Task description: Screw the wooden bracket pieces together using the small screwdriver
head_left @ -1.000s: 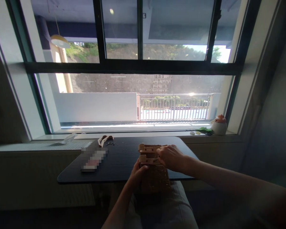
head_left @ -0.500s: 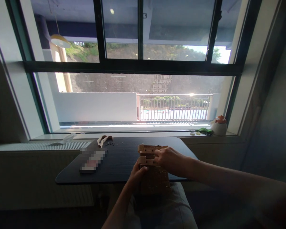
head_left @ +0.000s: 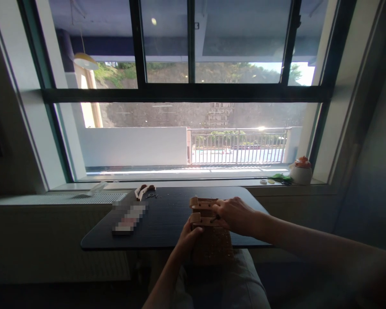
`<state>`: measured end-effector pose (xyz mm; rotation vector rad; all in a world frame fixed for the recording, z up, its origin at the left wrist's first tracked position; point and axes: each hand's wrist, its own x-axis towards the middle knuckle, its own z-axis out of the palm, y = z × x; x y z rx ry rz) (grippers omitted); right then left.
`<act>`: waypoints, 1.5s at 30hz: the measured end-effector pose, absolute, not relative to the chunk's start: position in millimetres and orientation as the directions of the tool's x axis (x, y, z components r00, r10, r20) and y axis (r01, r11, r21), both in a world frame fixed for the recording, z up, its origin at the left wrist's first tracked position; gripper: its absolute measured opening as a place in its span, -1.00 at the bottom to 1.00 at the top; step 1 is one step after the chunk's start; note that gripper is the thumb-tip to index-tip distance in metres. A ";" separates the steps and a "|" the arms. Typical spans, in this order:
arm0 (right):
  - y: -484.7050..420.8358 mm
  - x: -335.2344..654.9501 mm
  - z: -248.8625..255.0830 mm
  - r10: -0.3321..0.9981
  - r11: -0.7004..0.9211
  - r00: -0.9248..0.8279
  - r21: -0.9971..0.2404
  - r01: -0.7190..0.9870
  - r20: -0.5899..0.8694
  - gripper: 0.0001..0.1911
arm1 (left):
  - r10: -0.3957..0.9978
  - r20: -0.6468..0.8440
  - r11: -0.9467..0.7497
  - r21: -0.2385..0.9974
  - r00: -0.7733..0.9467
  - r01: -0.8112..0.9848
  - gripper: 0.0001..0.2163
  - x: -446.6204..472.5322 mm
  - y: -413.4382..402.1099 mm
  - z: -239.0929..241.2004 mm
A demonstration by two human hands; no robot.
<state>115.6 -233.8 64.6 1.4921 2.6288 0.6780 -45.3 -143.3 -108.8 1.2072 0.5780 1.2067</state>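
Note:
A small wooden assembly (head_left: 210,240) of pale strips and a perforated panel stands at the near edge of the dark table (head_left: 167,223), partly over my lap. My left hand (head_left: 188,237) grips its left side, fingers curled round the lower strip. My right hand (head_left: 233,214) is closed over the top right of the assembly, pinching something small and dark that I cannot make out against the upper strips.
On the table lie a blurred flat object (head_left: 128,218) at the left and loose wooden pieces (head_left: 144,190) with small screws at the back. A white and orange jar (head_left: 300,170) stands on the windowsill at the right. A big window fills the view ahead.
The view has shifted slightly; both hands stay on the wooden assembly, with the right hand a little lower on its top.

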 end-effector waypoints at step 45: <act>-231.9 112.8 53.4 0.732 0.566 -0.678 0.490 0.662 0.070 -0.83 | 0.917 0.266 -0.147 0.917 0.296 -0.370 -0.69 -45.4 -140.2 -115.0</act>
